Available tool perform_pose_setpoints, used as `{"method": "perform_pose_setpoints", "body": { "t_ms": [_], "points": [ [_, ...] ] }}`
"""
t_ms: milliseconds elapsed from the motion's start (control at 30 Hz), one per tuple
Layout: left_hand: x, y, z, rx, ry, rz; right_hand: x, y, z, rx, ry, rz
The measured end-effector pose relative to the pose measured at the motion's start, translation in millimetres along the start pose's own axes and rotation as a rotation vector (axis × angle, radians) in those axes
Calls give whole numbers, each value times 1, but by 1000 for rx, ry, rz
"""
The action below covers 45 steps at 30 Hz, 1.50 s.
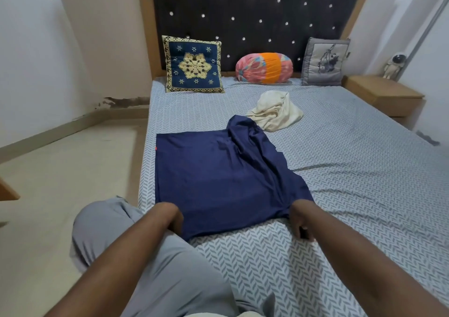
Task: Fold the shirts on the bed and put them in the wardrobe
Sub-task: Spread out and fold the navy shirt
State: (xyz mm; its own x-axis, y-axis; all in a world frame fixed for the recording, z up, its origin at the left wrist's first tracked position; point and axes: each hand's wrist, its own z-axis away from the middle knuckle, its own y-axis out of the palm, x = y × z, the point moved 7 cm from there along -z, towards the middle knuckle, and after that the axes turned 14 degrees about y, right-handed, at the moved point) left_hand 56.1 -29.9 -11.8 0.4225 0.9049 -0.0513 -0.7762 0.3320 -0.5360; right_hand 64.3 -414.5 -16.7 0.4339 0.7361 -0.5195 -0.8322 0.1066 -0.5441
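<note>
The navy shirt [218,178] lies spread on the bed [364,170] near its left edge. Its far right part is rumpled into a ridge that reaches toward the crumpled cream shirt [274,112]. That ridge is the likely trouble: a fold made over it would trap the creases and leave a lopsided bundle. An uneven tug from the two hands would also skew the hem rather than flatten the cloth. The shirt sits close to the mattress edge, so a hard pull toward the person could drag it off. The left hand [173,219] is bent down at the wrist, its fingers curled under the near left corner and gripping it. The right hand [301,222] is at the near right corner with curled fingers, seemingly pinching the hem, though the contact is hard to see.
</note>
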Motion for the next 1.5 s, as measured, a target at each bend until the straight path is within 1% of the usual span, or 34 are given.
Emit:
{"method": "perform_pose_setpoints", "body": {
  "t_ms": [33, 67, 133, 167, 200, 233, 267, 300, 367, 500, 633, 700, 733, 833, 900, 967, 1033, 1067, 1167, 1200, 1300, 1400, 1500],
  "points": [
    [-3, -7, -3, 0, 5, 6, -2, 0, -2, 102, -41, 39],
    [-1, -11, -6, -26, -9, 46, -2, -7, -3, 144, -106, -11],
    [2, -28, -17, -138, -35, 168, -10, -28, -18, 154, -172, -247],
    [8, -37, -20, -249, -41, 200, -13, -38, -27, 110, -169, -409],
    [12, -52, -28, -373, -47, 201, -23, -53, -38, 29, -152, -619],
    [16, -63, -31, -491, -52, 192, -34, -66, -47, -115, -111, -782],
    [18, -74, -38, -578, -41, 181, -44, -76, -65, -233, -68, -902],
    [19, -79, -44, -625, -20, 190, -48, -77, -75, -264, -34, -970],
    [15, -88, -60, -636, 37, 230, -40, -75, -97, -226, -45, -1014],
    [10, -103, -91, -605, 76, 296, -15, -73, -152, -242, -60, -1058],
    [0, -114, -109, -542, 89, 300, -10, -81, -140, -239, -58, -1194],
    [-2, -123, -115, -527, 59, 253, -17, -83, -135, -191, -46, -1334],
    [-2, -130, -119, -530, 44, 235, -24, -82, -137, -176, 0, -1420],
    [5, -151, -124, -548, 2, 226, -57, -69, -138, -218, 236, -1614],
    [10, -163, -128, -539, -16, 208, -65, -56, -141, -235, 283, -1610],
    [15, -175, -135, -554, -37, 213, -67, -52, -144, -284, 301, -1501],
    [18, -186, -138, -592, -54, 214, -65, -63, -143, -347, 342, -1430],
    [19, -190, -141, -613, -53, 208, -62, -76, -146, -401, 323, -1415],
    [23, -197, -151, -607, -29, 233, -35, -131, -157, -516, 138, -1373],
    [24, -198, -155, -590, -23, 246, -22, -150, -163, -517, 56, -1339],
    [32, -196, -165, -542, -32, 286, 26, -199, -184, -416, -167, -1167],
    [36, -198, -169, -518, -53, 241, 62, -222, -195, -362, -222, -990],
    [43, -208, -171, -511, -55, 183, 71, -231, -196, -437, -219, -894]
  ]
}}
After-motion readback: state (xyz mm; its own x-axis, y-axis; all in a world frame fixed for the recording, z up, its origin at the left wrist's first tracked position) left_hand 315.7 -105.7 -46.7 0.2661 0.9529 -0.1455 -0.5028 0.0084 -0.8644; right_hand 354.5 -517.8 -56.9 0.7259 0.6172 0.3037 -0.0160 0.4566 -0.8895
